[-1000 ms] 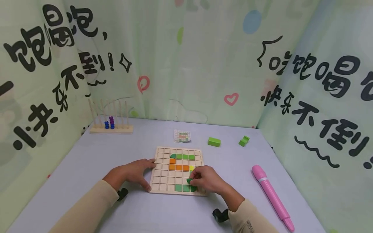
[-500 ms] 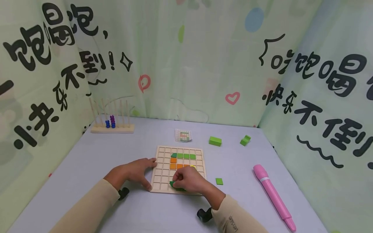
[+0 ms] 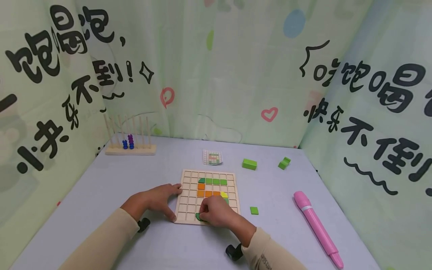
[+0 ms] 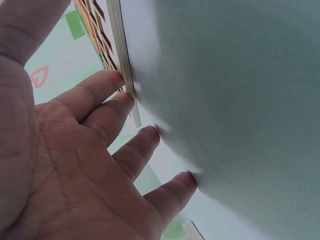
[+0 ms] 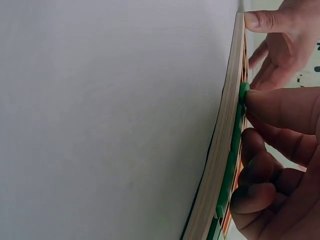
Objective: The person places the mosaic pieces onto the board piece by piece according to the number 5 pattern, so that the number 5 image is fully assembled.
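In the head view a wooden grid board lies on the table with green, orange and yellow tiles in some of its squares. My left hand rests against its left edge, fingers spread; the left wrist view shows fingertips touching the board's side and the table. Thumb and fingers of my right hand pinch a dark green tile with a rounded edge at the board's near row. Seen from the right wrist, this green tile sits under the thumb. More green tiles line the row beside it, mostly covered in the head view.
A loose light green tile lies right of the board. Behind are a pattern card, green blocks and another green stack. A pegged bead stand is back left, a pink pen-shaped object at right.
My right hand has moved left along the near row with the dark green tile. A light green tile now shows on the table right of the board. The left hand stays put.
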A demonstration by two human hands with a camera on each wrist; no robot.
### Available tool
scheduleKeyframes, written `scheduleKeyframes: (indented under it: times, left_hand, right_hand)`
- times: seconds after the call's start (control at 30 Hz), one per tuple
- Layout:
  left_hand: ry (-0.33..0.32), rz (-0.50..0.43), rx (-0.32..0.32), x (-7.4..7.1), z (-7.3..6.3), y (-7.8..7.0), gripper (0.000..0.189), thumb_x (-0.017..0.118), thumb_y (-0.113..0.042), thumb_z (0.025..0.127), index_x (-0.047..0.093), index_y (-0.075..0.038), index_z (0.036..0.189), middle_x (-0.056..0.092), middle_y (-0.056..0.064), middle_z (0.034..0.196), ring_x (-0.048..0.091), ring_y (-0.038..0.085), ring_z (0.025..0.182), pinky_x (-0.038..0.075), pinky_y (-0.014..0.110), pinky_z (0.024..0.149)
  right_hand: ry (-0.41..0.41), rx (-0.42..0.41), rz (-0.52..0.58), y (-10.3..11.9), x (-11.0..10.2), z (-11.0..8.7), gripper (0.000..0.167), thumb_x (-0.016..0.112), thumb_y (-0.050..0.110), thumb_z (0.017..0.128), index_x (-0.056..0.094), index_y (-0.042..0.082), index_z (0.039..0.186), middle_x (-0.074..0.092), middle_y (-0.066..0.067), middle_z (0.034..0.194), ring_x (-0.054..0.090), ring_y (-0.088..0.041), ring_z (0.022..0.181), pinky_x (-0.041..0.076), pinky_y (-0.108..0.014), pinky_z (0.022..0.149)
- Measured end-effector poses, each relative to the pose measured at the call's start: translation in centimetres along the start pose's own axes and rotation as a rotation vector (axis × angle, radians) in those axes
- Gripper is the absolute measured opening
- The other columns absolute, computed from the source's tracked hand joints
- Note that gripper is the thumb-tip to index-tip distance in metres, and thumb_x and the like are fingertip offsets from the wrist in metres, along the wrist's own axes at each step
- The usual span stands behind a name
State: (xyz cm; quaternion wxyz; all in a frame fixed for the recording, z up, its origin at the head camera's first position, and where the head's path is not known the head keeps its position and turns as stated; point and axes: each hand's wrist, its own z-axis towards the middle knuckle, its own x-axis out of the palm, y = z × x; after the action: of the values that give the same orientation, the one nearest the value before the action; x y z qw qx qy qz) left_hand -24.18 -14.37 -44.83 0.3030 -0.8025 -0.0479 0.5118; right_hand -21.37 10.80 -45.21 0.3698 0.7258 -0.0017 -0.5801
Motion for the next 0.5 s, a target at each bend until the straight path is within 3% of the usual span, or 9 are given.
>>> scheduleKeyframes:
  times: [0.27, 0.5]
  left_hand:
    - [0.0, 0.001, 0.001, -0.05, -0.24, -0.21, 0.099, 0.099, -0.029, 0.068, 0.051, -0.011, 0.153, 0.033, 0.005, 0.17, 0.027, 0.038, 0.157, 0.028, 0.057, 0.125]
    - [-0.008, 0.006, 0.003, 0.0, -0.24, -0.25, 0.099, 0.099, -0.03, 0.068, 0.052, -0.012, 0.153, 0.034, 0.004, 0.17, 0.029, 0.037, 0.156, 0.029, 0.057, 0.125]
  right_hand:
    - [-0.006, -0.029, -0.062, 0.04, 0.17, -0.07, 0.006, 0.076, 0.012, 0.091, 0.073, 0.012, 0.086, 0.057, 0.01, 0.07, 0.049, -0.005, 0.064, 0.043, -0.02, 0.058]
    - [-0.024, -0.014, -0.078, -0.14, -0.08, -0.16, 0.01, 0.073, 0.014, 0.094, 0.073, 0.016, 0.083, 0.058, 0.011, 0.071, 0.05, -0.006, 0.066, 0.045, -0.02, 0.061]
